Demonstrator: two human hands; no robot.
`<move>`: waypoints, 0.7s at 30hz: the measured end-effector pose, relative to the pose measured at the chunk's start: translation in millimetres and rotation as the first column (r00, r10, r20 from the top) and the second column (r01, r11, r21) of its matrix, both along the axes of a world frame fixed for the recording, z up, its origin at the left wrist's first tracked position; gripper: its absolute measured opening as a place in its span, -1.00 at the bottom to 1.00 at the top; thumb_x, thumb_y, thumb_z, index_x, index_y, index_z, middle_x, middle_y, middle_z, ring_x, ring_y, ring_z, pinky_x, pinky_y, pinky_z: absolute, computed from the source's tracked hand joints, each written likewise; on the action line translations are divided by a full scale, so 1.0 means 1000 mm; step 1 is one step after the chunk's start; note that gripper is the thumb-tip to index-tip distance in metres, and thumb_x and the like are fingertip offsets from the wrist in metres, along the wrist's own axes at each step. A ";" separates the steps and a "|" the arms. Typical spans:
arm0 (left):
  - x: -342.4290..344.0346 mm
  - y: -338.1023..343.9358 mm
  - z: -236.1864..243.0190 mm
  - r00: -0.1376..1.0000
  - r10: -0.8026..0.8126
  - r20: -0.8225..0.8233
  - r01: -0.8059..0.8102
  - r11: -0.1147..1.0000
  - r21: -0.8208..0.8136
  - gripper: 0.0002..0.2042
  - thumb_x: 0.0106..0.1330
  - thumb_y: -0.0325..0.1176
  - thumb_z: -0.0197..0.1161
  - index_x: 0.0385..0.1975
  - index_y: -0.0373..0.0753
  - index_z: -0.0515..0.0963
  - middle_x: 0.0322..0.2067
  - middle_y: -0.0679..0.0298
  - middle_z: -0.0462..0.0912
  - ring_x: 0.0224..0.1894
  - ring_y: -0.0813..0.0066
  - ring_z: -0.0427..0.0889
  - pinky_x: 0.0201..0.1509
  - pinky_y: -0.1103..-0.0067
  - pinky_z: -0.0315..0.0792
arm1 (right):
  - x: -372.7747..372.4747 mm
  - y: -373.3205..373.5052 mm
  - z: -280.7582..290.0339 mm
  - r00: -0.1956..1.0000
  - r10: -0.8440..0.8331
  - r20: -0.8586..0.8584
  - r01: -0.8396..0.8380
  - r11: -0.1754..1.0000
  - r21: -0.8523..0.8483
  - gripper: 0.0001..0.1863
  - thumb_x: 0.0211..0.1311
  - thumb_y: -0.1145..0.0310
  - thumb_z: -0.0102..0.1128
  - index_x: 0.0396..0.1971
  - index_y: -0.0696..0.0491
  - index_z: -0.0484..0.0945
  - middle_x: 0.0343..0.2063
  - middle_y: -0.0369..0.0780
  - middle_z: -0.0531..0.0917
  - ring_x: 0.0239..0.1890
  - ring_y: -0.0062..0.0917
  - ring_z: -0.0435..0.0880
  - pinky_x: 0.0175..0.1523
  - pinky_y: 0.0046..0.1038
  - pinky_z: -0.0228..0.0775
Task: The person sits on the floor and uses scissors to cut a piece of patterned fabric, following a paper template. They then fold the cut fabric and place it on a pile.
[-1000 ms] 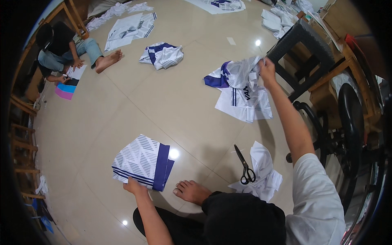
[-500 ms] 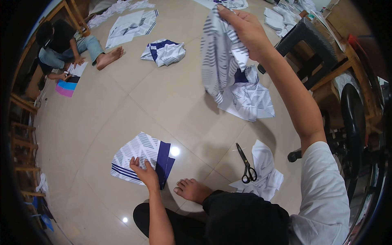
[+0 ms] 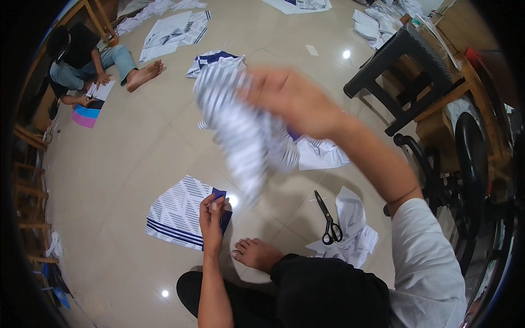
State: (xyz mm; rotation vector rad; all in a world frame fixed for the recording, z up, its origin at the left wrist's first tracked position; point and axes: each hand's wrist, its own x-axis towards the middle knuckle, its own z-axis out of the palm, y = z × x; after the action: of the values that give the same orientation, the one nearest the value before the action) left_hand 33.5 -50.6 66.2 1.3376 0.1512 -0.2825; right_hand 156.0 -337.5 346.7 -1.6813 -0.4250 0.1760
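The right hand (image 3: pixel 298 104) has its grip clamped on a striped cloth (image 3: pixel 240 136) in the air, while the flat striped panel (image 3: pixel 175 216) lies on the floor (image 3: pixel 126 158) mostly leftward of the nearer left hand (image 3: pixel 211 220), whose grip I cannot tell.

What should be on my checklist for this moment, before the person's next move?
1. Right hand has the striped cloth: ok, held up, though blurred.
2. Left hand gripping the patterned panel: cannot tell; it is at the purple edge, but a grip is unclear.
3. Scissors off the floor area: not ok; they lie by the white cloth.
4. Striped cloth clear of the crumpled pieces behind it: cannot tell; they overlap in view.
5. Co-worker apart from both hands: ok, seated at far left.
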 end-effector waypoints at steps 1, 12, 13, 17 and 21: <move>-0.003 -0.001 -0.003 0.997 0.035 -0.065 -0.046 0.982 -0.181 -0.56 0.69 -0.13 0.12 0.39 -0.23 0.38 0.20 0.23 0.61 0.17 0.47 0.60 0.28 0.51 0.50 | -0.013 0.011 -0.016 0.991 0.133 0.010 -0.132 0.989 -0.068 -0.52 0.65 0.16 0.12 0.33 0.18 0.57 -0.16 -0.33 0.78 -0.23 -0.75 0.64 -0.04 -0.55 0.53; -0.011 -0.011 0.024 0.937 0.025 -0.348 -0.169 0.905 -0.390 -0.51 0.58 -0.28 0.23 0.41 -0.36 0.38 0.21 0.09 0.64 0.20 0.20 0.68 0.28 0.28 0.57 | -0.150 0.040 -0.221 0.956 0.030 -0.293 -0.107 0.963 -0.248 -0.61 0.49 0.20 0.34 0.06 0.22 0.66 -0.20 -0.15 0.77 -0.19 -0.41 0.76 -0.06 -0.34 0.59; -0.009 -0.005 0.021 0.933 0.039 -0.357 -0.174 0.918 -0.356 -0.53 0.58 -0.30 0.22 0.40 -0.36 0.40 0.20 0.10 0.66 0.18 0.21 0.69 0.27 0.28 0.59 | -0.158 0.033 -0.236 0.916 -0.052 -0.398 -0.044 0.973 -0.227 -0.59 0.47 0.19 0.35 0.04 0.24 0.66 -0.19 -0.14 0.77 -0.22 -0.42 0.76 -0.10 -0.34 0.59; -0.003 -0.008 0.018 0.937 0.043 -0.348 -0.184 0.905 -0.385 -0.54 0.56 -0.33 0.24 0.37 -0.38 0.42 0.19 0.10 0.66 0.18 0.21 0.68 0.26 0.29 0.56 | -0.181 -0.001 -0.292 0.645 -0.298 -0.704 0.246 0.953 -0.178 -0.56 0.44 0.17 0.37 0.04 0.26 0.65 -0.17 -0.16 0.77 -0.29 -0.48 0.75 -0.23 -0.38 0.60; -0.010 -0.010 0.025 0.951 0.064 -0.303 -0.165 0.933 -0.321 -0.54 0.53 -0.39 0.28 0.36 -0.40 0.43 0.17 0.09 0.66 0.18 0.22 0.68 0.27 0.30 0.56 | -0.177 -0.010 -0.311 0.515 -0.385 -0.766 0.467 0.875 -0.126 -0.48 0.48 0.06 0.34 0.13 0.23 0.60 -0.10 -0.17 0.77 -0.18 -0.48 0.77 -0.13 -0.37 0.62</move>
State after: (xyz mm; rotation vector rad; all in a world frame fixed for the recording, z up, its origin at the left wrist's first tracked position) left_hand 23.5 -60.8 91.2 0.9304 0.4070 -0.3848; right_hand -21.4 -347.3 35.7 -1.3920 0.6480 0.4819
